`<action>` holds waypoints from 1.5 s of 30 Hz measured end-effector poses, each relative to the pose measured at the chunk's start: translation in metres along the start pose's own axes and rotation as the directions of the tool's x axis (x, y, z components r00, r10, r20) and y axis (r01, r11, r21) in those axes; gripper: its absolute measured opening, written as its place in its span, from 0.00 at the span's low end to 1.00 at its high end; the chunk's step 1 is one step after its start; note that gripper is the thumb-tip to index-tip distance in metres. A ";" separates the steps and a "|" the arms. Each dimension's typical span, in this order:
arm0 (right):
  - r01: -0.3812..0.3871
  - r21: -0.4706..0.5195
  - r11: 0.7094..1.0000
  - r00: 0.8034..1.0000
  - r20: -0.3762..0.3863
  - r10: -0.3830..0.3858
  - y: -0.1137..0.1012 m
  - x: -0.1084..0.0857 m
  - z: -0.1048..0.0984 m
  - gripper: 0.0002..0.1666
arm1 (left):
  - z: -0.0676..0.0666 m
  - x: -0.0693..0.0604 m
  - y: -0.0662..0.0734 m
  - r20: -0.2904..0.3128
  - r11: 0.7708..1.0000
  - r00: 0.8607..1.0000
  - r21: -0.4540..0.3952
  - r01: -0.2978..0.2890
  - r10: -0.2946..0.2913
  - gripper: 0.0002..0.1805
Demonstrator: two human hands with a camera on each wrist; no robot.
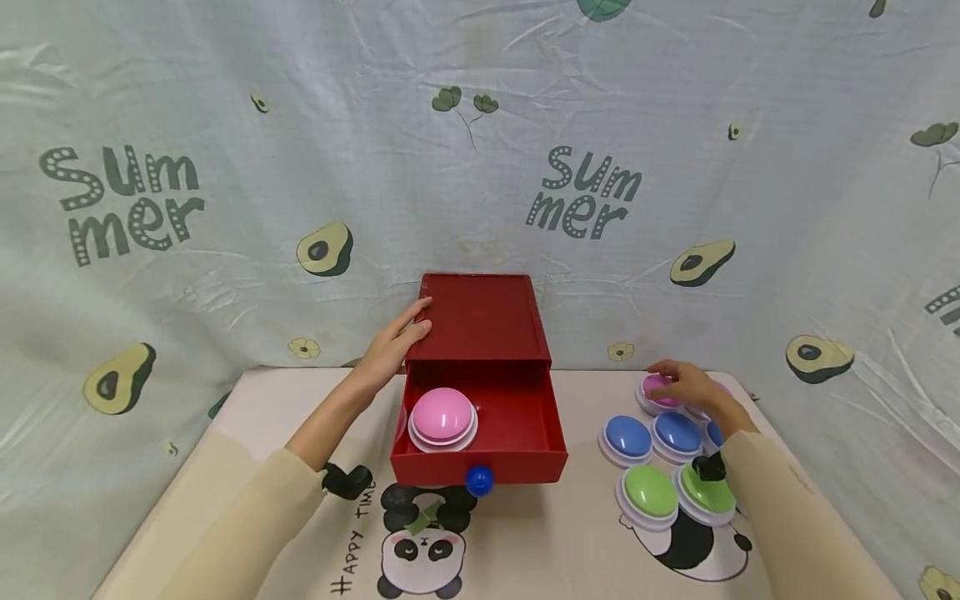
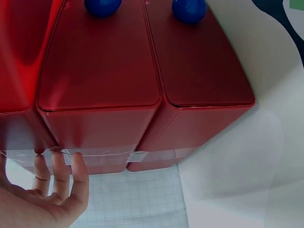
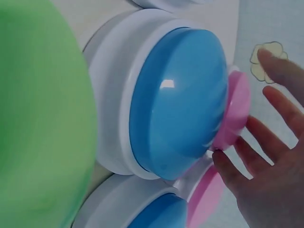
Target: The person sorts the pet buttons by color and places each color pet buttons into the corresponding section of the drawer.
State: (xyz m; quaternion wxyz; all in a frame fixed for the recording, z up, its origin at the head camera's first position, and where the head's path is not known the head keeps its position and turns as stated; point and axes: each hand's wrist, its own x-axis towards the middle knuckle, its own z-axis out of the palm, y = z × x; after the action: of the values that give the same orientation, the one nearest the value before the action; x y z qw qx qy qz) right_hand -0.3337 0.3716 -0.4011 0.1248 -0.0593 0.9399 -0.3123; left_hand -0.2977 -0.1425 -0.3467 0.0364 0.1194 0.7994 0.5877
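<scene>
A red drawer cabinet stands at the table's back, its top drawer pulled out. Inside the drawer, at its left, lies a pink dome button with a white base. My left hand rests against the cabinet's left upper edge; in the left wrist view its fingers touch the cabinet's taped side. At the back right, my right hand is over another pink dome button. The right wrist view shows its fingers spread and loosely bent beside that button, not closed round it.
In front of the right hand sit several blue dome buttons and two green ones. A second pink button lies partly hidden under that hand. The drawer has a blue knob. A printed cloth wall rises behind the table.
</scene>
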 end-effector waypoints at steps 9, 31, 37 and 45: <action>-0.121 -0.018 0.992 0.993 0.004 0.122 0.006 0.002 0.004 0.36 | 0.001 0.000 0.001 -0.002 1.000 1.000 0.002 -0.002 0.002 0.33; -0.107 -0.053 0.993 0.993 -0.063 0.104 0.006 0.002 0.013 0.37 | 0.000 0.002 0.000 0.000 1.000 1.000 -0.005 -0.004 0.004 0.33; -0.070 -0.051 0.996 0.995 -0.081 0.066 0.000 0.000 0.011 0.35 | 0.001 0.003 0.000 0.005 1.000 1.000 -0.002 -0.004 0.004 0.33; -0.012 -0.094 0.996 0.994 -0.105 0.002 -0.013 0.002 0.000 0.34 | 0.000 0.002 0.000 0.000 1.000 1.000 0.005 0.003 -0.003 0.32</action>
State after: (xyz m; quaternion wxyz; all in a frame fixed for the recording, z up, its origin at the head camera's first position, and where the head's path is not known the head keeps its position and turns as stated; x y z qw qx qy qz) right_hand -0.3352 0.3603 -0.3938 0.0734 -0.0452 0.9591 -0.2698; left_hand -0.2996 -0.1424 -0.3465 0.0369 0.1184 0.8010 0.5857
